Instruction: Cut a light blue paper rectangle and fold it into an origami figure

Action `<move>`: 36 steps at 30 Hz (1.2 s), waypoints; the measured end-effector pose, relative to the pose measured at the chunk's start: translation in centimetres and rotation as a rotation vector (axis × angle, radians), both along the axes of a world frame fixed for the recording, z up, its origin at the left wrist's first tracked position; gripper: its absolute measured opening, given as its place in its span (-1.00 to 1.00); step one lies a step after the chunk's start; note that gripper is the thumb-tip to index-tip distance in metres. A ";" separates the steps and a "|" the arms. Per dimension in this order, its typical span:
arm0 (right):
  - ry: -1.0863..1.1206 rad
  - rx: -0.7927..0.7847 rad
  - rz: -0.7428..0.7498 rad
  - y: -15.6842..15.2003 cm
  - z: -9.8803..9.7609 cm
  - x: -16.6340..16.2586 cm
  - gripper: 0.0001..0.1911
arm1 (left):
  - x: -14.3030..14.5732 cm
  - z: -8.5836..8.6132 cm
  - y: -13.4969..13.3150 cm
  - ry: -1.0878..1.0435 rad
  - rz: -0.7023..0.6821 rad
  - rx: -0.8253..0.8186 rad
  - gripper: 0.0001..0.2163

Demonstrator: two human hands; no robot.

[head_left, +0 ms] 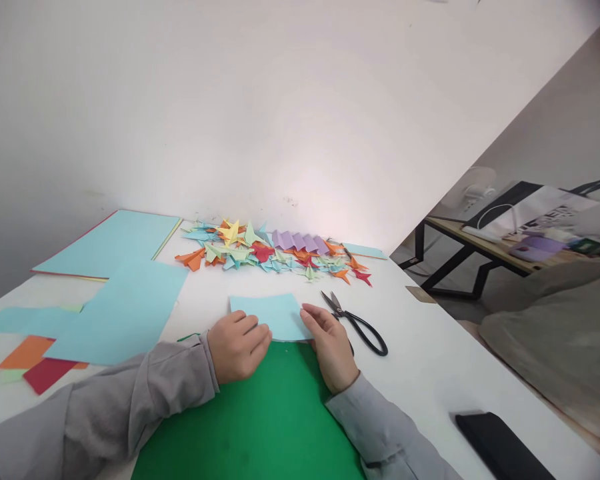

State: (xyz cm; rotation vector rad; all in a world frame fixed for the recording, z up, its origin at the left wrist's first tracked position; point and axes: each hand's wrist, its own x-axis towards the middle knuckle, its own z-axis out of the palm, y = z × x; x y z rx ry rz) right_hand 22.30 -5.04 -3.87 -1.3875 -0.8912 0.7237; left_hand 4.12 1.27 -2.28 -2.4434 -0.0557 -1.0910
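A small light-blue paper square (275, 312) lies on the white table (430, 360), its near edge over a green sheet (265, 420). My left hand (237, 345) rests curled on the square's near left corner. Flat on the square's right edge lies my right hand (330, 343), pressing it down. Black scissors (357, 323) sit just right of my right hand, blades pointing away.
A pile of folded coloured paper shapes (275, 253) lies at the back by the wall. Light-blue sheets (125, 310) and a stack (113, 241) lie left, with red and orange scraps (37, 363). A black phone (500, 443) sits near right. Another table (485, 247) stands right.
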 end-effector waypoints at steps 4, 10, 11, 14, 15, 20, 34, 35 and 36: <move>-0.756 0.346 0.024 -0.6 0.3 -0.6 -0.74 | -0.2 -0.2 0.4 -0.020 0.036 -0.076 -0.86; -1.275 0.575 0.208 -0.9 0.9 -1.9 -0.77 | -0.2 -0.6 0.3 -0.021 0.008 -0.225 -0.78; -1.300 0.587 0.201 -0.9 0.9 -1.9 -0.76 | -0.2 -0.6 0.2 -0.017 0.005 -0.239 -0.78; -1.369 0.602 0.192 -0.9 1.0 -2.1 -0.77 | -0.1 -0.6 0.0 0.015 0.028 -0.227 -0.79; -1.387 0.603 0.189 -0.9 1.0 -2.1 -0.78 | -0.1 -0.6 0.0 0.027 0.039 -0.205 -0.79; -1.477 0.573 0.186 -1.1 1.0 -2.6 -0.79 | 0.2 -0.8 -0.3 0.087 0.078 -0.081 -0.79; -1.564 0.554 0.174 -1.0 1.0 -2.9 -0.78 | 0.2 -0.2 0.2 0.100 0.029 0.022 -0.81; -1.567 0.554 0.170 -1.0 1.0 -2.8 -0.78 | 0.2 -0.2 0.3 0.098 0.026 0.024 -0.81; -1.571 0.555 0.164 -0.9 1.0 -2.7 -0.78 | 0.1 -0.2 0.4 0.097 0.026 0.028 -0.82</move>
